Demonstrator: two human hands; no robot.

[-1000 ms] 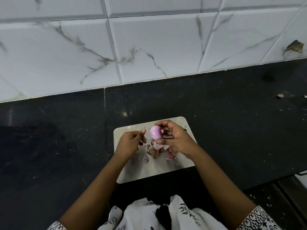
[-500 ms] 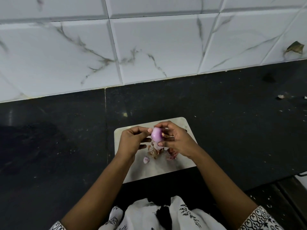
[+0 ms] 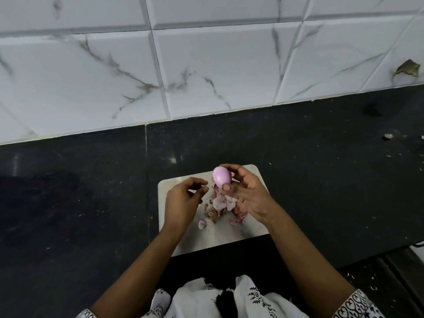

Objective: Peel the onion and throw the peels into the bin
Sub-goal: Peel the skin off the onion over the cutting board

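A peeled pink onion (image 3: 221,177) is held above a pale cutting board (image 3: 220,235) on the black counter. My right hand (image 3: 246,193) grips it between thumb and fingertips. My left hand (image 3: 183,200) hovers just to the onion's left, fingers loosely curled, thumb and forefinger close together; I cannot see anything between them. A pile of pink and brown onion peels (image 3: 221,207) lies on the board beneath the hands. One small peel piece (image 3: 202,224) lies apart at the pile's left. No bin is in view.
The black counter (image 3: 91,203) runs up to a white marble-tiled wall (image 3: 206,65). Small scraps (image 3: 389,136) lie on the counter at the far right. A chipped spot (image 3: 407,68) marks the wall tile at right. My patterned white clothing (image 3: 218,299) fills the bottom edge.
My left hand touched the onion half a second ago and has drawn back a little to the left. The right hand has turned the onion and raised it slightly.
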